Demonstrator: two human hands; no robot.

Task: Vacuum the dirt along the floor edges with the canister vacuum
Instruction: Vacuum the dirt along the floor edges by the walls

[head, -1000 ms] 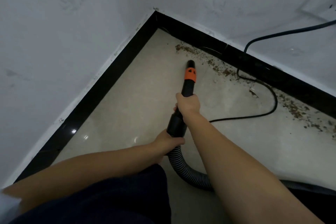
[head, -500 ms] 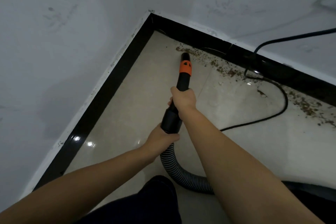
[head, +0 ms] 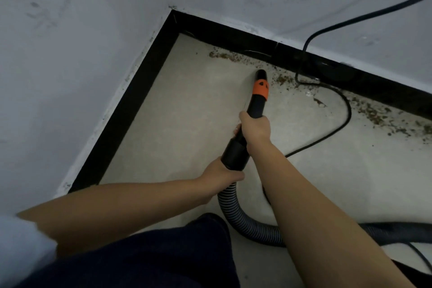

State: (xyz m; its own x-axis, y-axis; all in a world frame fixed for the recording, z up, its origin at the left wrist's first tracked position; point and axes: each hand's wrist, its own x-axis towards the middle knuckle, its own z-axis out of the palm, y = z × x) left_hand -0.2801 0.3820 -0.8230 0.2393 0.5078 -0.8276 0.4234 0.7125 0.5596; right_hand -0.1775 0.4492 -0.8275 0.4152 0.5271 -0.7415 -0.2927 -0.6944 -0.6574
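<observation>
Both hands grip the vacuum: right hand (head: pixel 256 127) on the nozzle (head: pixel 258 96), left hand (head: pixel 223 176) at the hose (head: pixel 243 220) cuff; no legible writing.

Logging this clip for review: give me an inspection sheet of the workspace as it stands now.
Surface: pale floor, glossy.
Job's things: vacuum nozzle tip at dirt strewn along the far black baseboard; ribbed hose trails behind.
Clutter: nothing seen beyond the dirt.
Grippers: right hand grips the nozzle tube; left hand grips the hose cuff.
Cables: black cable loops over the dirt.
Surroundings: scuffed white walls.
</observation>
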